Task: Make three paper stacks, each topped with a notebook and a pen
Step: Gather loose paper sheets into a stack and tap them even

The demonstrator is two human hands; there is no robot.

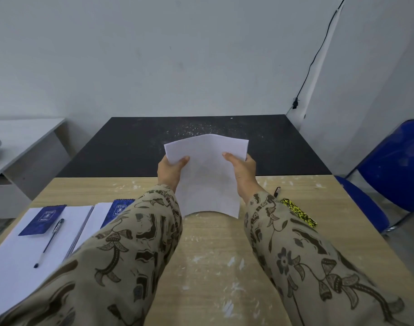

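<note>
My left hand [171, 172] and my right hand [243, 173] grip the two sides of a bundle of white paper [207, 175], held bowed above the wooden table [208, 267]. At the left lies a paper stack [17, 262] with a blue notebook [43, 220] and a black pen [49, 242] on top. A second paper stack [100, 214] beside it carries another blue notebook [119, 209]; my left sleeve hides most of it. A yellow-and-black speckled notebook [298, 212] and a dark pen [277, 191] lie to the right, partly behind my right sleeve.
A black table [130, 147] abuts the wooden one on the far side. A blue folding chair [389, 170] stands at the right. A white desk [22, 142] sits at the far left. A black cable [316, 55] runs down the wall.
</note>
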